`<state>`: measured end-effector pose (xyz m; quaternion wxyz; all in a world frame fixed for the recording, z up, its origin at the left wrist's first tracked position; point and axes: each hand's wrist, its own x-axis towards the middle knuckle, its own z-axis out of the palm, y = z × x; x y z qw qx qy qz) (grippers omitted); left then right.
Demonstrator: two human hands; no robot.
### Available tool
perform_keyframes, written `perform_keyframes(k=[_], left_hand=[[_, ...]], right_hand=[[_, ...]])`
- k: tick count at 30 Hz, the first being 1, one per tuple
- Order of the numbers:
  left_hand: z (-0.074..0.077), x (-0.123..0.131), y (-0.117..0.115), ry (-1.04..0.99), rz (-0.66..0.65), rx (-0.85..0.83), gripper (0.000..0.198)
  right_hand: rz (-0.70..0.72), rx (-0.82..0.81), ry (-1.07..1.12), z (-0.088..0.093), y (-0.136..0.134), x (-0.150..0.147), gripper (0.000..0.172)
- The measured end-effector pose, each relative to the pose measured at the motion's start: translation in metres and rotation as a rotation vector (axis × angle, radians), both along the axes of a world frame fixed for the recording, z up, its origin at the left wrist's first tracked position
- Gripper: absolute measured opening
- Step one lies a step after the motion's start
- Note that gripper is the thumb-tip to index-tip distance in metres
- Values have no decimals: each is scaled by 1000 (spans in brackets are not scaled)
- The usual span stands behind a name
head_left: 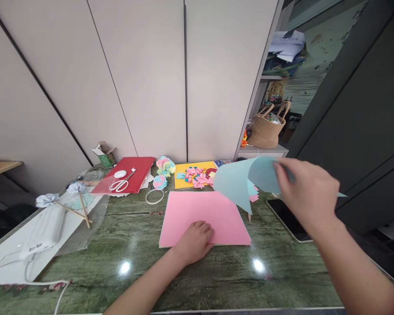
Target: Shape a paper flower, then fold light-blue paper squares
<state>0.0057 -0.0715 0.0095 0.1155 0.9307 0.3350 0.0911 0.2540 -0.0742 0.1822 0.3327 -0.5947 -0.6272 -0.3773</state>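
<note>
A pink sheet of paper (206, 216) lies flat on the green marble table (124, 245). My left hand (194, 242) rests on the sheet's near edge with its fingers curled down, pressing it. My right hand (307, 192) is raised above the table at the right and pinches a light blue sheet of paper (239, 181), which curls in the air over the pink sheet's far right corner.
A black phone (287, 217) lies under my right hand. Behind are a yellow sheet with paper scraps (193, 175), paper flowers (165, 166), a tape ring (154, 196), scissors (121, 183) on a red sheet, and a white power strip (44, 232) at the left. A woven basket (267, 127) sits on a shelf.
</note>
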Motion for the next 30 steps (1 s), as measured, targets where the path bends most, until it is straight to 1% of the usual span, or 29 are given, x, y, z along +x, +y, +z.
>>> perform_keyframes(k=[2, 4, 6, 8, 9, 10, 11, 13, 15, 17, 18, 21, 25, 27, 30], left_hand=[[2, -1, 2, -137, 54, -102, 40], [3, -3, 9, -382, 132, -287, 41], [2, -10, 21, -728, 242, -566, 38], [1, -23, 37, -1103, 309, -875, 42], [1, -32, 46, -1249, 357, -980, 43], [2, -42, 53, -1364, 407, -1040, 44], [3, -52, 60, -1433, 442, -1078, 46], [5, -69, 71, -1477, 473, -1169, 54], [6, -79, 77, -1425, 560, -1209, 58], [4, -82, 80, -1334, 654, -1154, 58], [2, -81, 80, -1298, 679, -1107, 60], [-6, -76, 80, -1261, 673, -984, 68], [-14, -77, 82, -1212, 654, -854, 67], [-16, -82, 85, -1159, 659, -766, 65], [-20, -88, 89, -1089, 671, -660, 61]], right_hand=[[130, 19, -63, -20, -9, -14, 23], [263, -40, -85, -51, -15, -23, 22], [384, -150, -91, -88, -19, -29, 26], [483, -261, -113, -125, -21, -33, 32], [518, -317, -128, -141, -22, -35, 35], [553, -362, -141, -155, -22, -38, 36], [581, -388, -147, -168, -22, -40, 38], [634, -429, -177, -184, -23, -45, 37], [669, -454, -200, -193, -24, -49, 34], [697, -486, -225, -197, -26, -52, 31], [709, -502, -237, -197, -26, -53, 30], [725, -518, -252, -199, -26, -56, 29], [720, -505, -221, -203, -24, -57, 28], [688, -489, -181, -203, -22, -54, 31], [584, -490, -62, -199, -21, -42, 37]])
